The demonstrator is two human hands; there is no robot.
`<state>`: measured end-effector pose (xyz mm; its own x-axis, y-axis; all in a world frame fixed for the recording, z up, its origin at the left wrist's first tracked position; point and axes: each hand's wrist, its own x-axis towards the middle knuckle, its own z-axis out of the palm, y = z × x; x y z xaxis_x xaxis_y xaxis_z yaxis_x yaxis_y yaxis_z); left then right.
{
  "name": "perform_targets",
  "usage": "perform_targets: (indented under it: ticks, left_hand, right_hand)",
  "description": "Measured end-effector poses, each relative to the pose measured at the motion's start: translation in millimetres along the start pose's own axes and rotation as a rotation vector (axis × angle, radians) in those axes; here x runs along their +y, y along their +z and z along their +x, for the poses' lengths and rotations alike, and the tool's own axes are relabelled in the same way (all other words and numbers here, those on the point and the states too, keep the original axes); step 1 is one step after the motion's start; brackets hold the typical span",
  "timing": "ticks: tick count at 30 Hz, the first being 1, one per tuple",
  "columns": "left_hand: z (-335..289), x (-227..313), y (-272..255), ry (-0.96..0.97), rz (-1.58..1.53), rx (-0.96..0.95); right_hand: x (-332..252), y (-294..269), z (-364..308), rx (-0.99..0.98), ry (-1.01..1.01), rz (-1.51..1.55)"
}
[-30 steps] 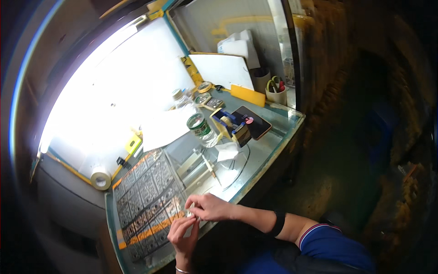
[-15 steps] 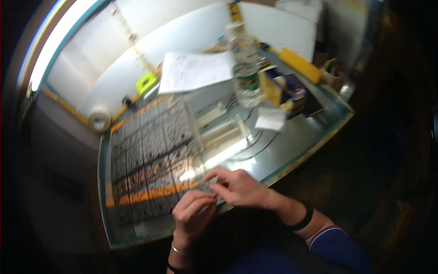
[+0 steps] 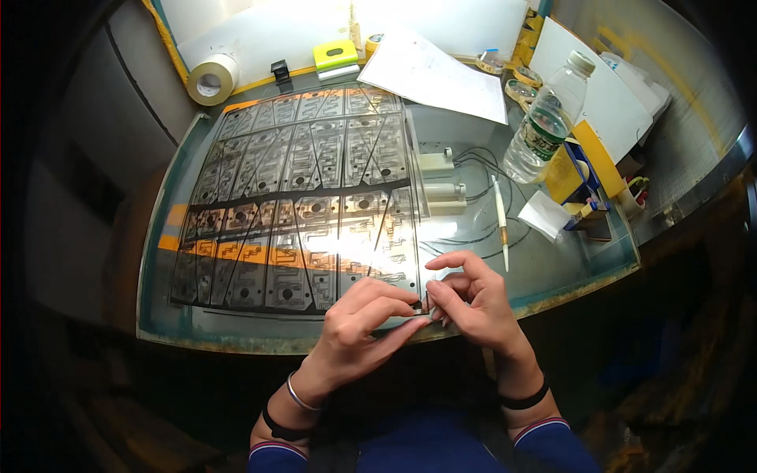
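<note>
A large film sheet (image 3: 311, 169) with black circuit patterns lies on a glass-topped table (image 3: 552, 272). My left hand (image 3: 363, 323) is closed at the sheet's near right corner, thumb below and fingers above. Close beside it is my right hand (image 3: 477, 303), its thumb bent inward and its index finger arched above. The fingertips of both hands almost meet around a small thing at that corner. Its kind is too small and too hidden to tell.
Right of the sheet lie a white pen-like tool (image 3: 501, 221), black cables (image 3: 473, 240) and a folded white paper (image 3: 544, 215). A clear plastic bottle (image 3: 548, 126) stands behind them, near a blue and yellow box (image 3: 579, 181). Farther back are a paper sheet (image 3: 434, 75), a green hole punch (image 3: 335, 54) and a tape roll (image 3: 213, 79).
The tilted, blurred view has levelled and sharpened. My hands remain close together at the sheet's near right corner, and the left fingers now reach over it with the thumb below.
</note>
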<state>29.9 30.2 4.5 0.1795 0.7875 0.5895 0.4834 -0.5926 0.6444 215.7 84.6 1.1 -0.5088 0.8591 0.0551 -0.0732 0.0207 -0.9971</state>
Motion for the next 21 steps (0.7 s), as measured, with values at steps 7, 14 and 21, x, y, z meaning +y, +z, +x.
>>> perform_targets:
  ticks: [7, 14, 21]
  left_hand:
    - [0, -6, 4, 0.143, -0.011, -0.036]
    - [-2, -4, 10, 0.225, 0.089, -0.018]
    - [-3, -1, 11, 0.214, 0.113, -0.038]
  right_hand:
    - [-1, 1, 1, 0.009, 0.019, -0.030]
    - [-1, 2, 1, -0.001, -0.007, -0.072]
    - [0, 2, 1, -0.009, -0.027, -0.139]
